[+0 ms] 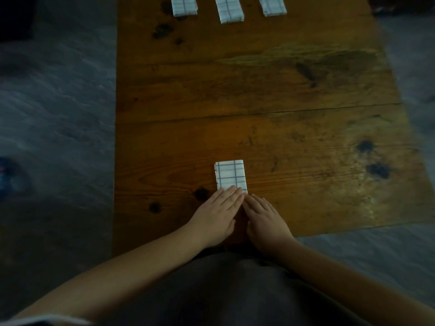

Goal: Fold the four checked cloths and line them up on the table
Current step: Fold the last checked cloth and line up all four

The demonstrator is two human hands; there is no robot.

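The fourth cloth (231,175) lay folded into a small rectangle on the near part of the worktop (282,90). It was well apart from the other three, which sat in a row at the far end: the far-left cloth (184,5), the far-middle cloth (229,10) and the far-right cloth (272,5). The left hand (215,215) lay flat, its straight fingers pressing the cloth's near edge. The right hand (266,220) lay flat beside it, fingertips at the near right corner (whether they touched fabric was hard to tell). Neither grip was closed on anything; both were open.

Folding looked finished, so what remained was probably the move to the row. A flat-handed slide over the wood could drag the bottom layer and open the fold. Pinching only the top layer could let the lower ones drop loose. The far-middle cloth also sat slightly nearer than its neighbours, so lining up against it might leave the row crooked.
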